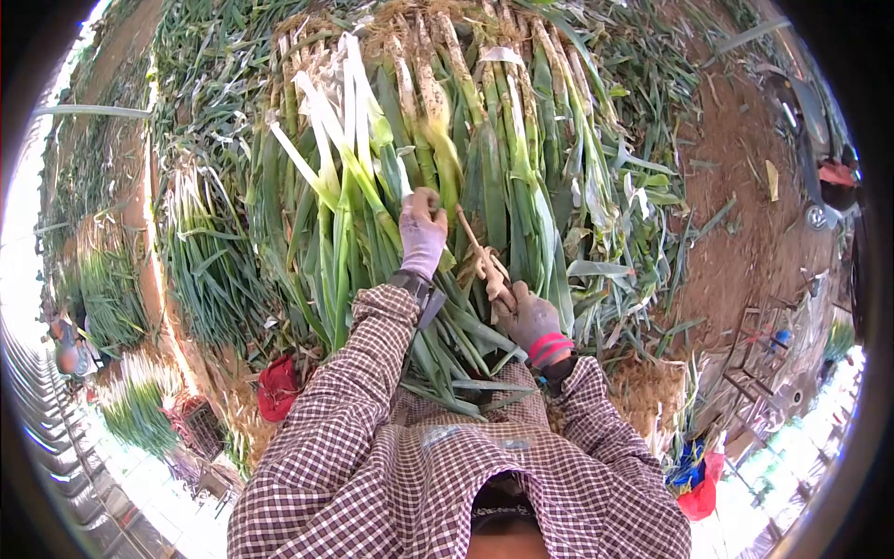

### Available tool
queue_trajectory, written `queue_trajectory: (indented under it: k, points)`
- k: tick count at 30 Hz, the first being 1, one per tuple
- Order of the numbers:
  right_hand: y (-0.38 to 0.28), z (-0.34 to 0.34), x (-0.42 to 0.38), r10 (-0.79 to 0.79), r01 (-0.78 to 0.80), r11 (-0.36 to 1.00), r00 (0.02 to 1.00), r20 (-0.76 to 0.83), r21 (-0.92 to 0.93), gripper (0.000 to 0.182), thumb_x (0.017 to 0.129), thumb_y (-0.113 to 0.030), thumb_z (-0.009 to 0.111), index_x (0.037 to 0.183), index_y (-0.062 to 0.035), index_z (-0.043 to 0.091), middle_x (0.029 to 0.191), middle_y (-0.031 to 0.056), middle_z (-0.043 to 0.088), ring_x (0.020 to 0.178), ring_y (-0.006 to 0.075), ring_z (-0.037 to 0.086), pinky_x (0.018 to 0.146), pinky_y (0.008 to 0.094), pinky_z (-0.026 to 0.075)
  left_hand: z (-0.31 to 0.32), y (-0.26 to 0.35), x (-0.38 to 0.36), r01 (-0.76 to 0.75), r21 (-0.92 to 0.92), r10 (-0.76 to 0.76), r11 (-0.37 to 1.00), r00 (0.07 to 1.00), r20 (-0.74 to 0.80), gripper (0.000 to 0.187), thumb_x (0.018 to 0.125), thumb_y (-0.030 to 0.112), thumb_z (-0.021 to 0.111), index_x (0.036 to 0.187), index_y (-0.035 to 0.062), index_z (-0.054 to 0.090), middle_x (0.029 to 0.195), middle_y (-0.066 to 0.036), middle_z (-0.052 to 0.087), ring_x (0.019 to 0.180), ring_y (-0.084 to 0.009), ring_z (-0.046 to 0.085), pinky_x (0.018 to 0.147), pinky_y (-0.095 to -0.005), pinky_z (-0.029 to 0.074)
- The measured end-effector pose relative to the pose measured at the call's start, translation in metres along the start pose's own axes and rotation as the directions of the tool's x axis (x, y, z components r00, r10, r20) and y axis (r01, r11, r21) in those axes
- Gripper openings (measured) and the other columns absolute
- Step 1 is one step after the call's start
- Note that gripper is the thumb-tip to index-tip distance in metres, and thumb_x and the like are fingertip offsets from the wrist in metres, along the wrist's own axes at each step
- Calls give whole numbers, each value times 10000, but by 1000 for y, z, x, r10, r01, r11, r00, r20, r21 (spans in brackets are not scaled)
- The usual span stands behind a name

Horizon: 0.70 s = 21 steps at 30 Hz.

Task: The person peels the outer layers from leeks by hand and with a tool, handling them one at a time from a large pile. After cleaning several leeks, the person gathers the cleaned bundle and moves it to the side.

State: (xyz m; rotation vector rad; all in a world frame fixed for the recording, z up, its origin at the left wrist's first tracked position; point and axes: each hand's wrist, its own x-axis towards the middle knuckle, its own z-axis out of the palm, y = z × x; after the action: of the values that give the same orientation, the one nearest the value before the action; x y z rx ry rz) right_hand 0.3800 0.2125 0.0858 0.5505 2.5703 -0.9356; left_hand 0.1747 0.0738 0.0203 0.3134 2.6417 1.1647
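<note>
So the blurry yellow-green stalk (444,163) sits just above and right of the left hand (424,233), near the middle of the leek pile (484,177). That hand's gloved, fingers curled in; can't tell if it's actually gripping the stalk. Right hand (533,317), also gloved, is wrapped pretty snugly around the low end of a wrapped stick tool (490,270), whose thin tip points up near the stalk. Peeled white leeks (349,116) lie toward the pile's upper left edge. Off past its lower left corner there's a dark reddish crate (200,427), contents too small to tell. Pale round badge-like spot (817,217) far right, unreadable.
</note>
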Motion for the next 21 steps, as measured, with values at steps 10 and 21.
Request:
queue_trajectory:
  k: [10,21]
  points:
    - [-45,-25,132,-1,-5,999,988,-152,-39,496,926,-535,499,913,-41,543,774,264,657,763,461,648,675,540,514,11,34,34,172,445,-246,879,963,114,599,767,403,733,1210,40,557,1213,-191,544,1131,-354,562,985,-411,454]
    - [-68,-48,285,-12,17,1000,982,-189,23,534,918,-524,529,1048,-13,608,923,286,660,914,471,627,773,514,496,3,7,65,259,267,-308,928,938,159,537,681,364,749,1084,18,668,1064,-189,684,1026,-332,643,891,-411,501]
